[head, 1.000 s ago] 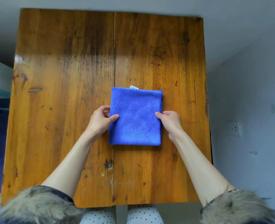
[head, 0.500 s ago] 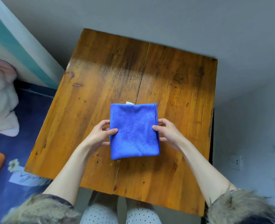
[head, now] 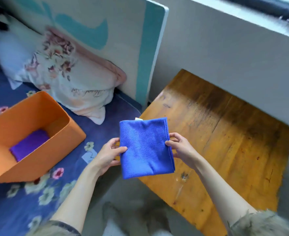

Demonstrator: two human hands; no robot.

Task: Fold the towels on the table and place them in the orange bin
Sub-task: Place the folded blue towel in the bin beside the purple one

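The folded blue towel (head: 146,148) has left the wooden table (head: 228,150) and now hangs in the air over its left edge, long axis running away from the person, white tag at the far edge. The left hand (head: 108,155) and right hand (head: 181,149) each pinch 1 side, thumbs on top. The orange bin (head: 36,133), left of the table, holds 1 purple towel (head: 28,144).

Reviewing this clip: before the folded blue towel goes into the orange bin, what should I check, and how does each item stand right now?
1. Blue towel folded square: ok.
2. Left hand grips its left edge: ok.
3. Right hand pinches its right edge: ok.
4. Towel lifted off the table: ok.
5. Orange bin open, with room beside the purple towel inside: ok.
6. Towel over the bin: not ok; it is beside it.
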